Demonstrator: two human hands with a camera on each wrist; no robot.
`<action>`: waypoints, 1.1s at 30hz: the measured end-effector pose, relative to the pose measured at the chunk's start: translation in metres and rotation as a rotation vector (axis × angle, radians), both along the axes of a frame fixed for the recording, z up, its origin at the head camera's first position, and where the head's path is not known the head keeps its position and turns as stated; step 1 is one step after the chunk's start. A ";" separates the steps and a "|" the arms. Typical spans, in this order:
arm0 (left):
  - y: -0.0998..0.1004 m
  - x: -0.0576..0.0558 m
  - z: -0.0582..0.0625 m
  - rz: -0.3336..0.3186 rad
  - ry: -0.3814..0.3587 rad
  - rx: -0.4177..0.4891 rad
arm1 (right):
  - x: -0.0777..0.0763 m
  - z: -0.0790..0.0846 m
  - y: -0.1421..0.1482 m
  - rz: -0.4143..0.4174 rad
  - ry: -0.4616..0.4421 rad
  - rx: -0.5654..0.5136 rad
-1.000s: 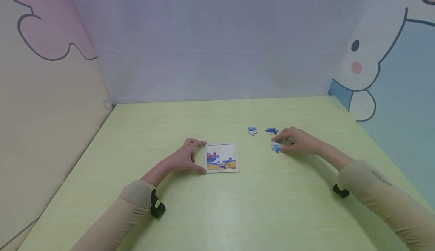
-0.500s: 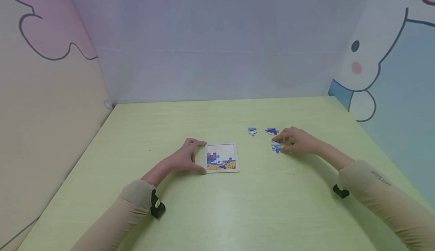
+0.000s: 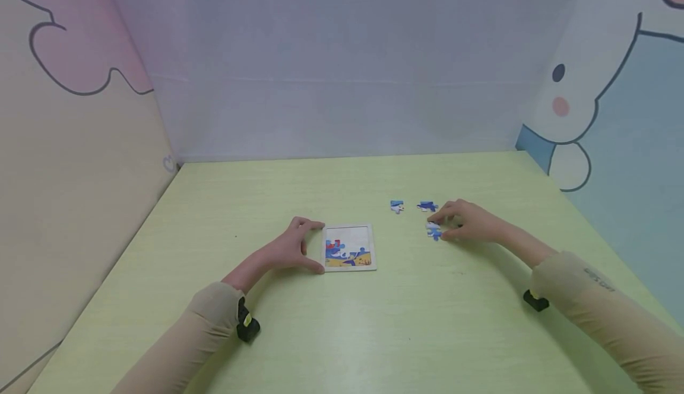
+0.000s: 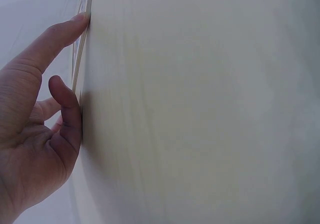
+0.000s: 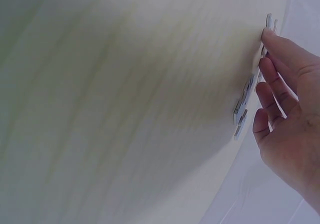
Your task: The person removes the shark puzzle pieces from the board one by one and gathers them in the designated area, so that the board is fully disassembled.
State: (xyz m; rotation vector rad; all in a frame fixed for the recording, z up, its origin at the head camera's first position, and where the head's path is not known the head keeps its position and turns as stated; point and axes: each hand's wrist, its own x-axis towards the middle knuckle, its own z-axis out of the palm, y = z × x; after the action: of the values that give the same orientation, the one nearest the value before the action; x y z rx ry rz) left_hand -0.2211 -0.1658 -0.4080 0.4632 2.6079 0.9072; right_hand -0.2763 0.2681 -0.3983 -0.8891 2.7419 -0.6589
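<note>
A small square puzzle frame (image 3: 374, 248) lies on the table, its lower part filled with a red, blue and yellow sea picture and its upper part bare white. My left hand (image 3: 288, 247) holds it along the left side, index finger at the far corner and thumb at the near one. In the left wrist view the thumb (image 4: 75, 26) lies against the frame's thin edge. To the right, my right hand (image 3: 470, 222) pinches a blue-and-white jigsaw piece (image 3: 434, 232) between thumb and fingers, low at the tabletop. The other right fingers (image 5: 270, 104) are loosely curled.
Two more jigsaw pieces lie behind the pinched one: a dark blue piece (image 3: 427, 206) close to the right fingertips, and a blue-and-white piece (image 3: 397, 206) farther left. The pale green table (image 3: 342, 334) meets a plain backdrop (image 3: 342, 73) and cartoon-printed side panels.
</note>
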 end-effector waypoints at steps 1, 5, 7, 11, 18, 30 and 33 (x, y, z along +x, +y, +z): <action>0.000 0.000 0.000 -0.001 0.001 -0.001 | 0.000 0.000 0.000 0.000 0.002 0.002; 0.000 0.000 0.000 -0.004 0.004 -0.001 | 0.000 -0.001 0.000 0.001 0.006 0.009; 0.000 0.000 -0.001 -0.007 0.006 -0.001 | 0.000 -0.001 -0.001 -0.004 0.003 0.020; -0.001 -0.001 -0.001 -0.007 0.008 0.001 | -0.001 0.001 -0.001 -0.001 -0.008 0.046; -0.001 -0.002 -0.003 -0.003 0.008 -0.005 | 0.003 0.008 -0.005 -0.006 -0.014 0.048; 0.000 -0.001 -0.003 0.006 0.001 -0.012 | 0.010 0.000 -0.042 -0.022 0.111 -0.204; 0.000 -0.001 -0.003 0.008 0.000 -0.012 | 0.014 0.000 -0.059 -0.052 0.101 -0.278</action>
State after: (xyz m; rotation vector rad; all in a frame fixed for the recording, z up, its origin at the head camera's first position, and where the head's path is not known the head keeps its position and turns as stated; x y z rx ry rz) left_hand -0.2225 -0.1659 -0.4108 0.4501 2.6153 0.8936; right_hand -0.2625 0.2094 -0.3984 -0.9311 2.8153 -1.0522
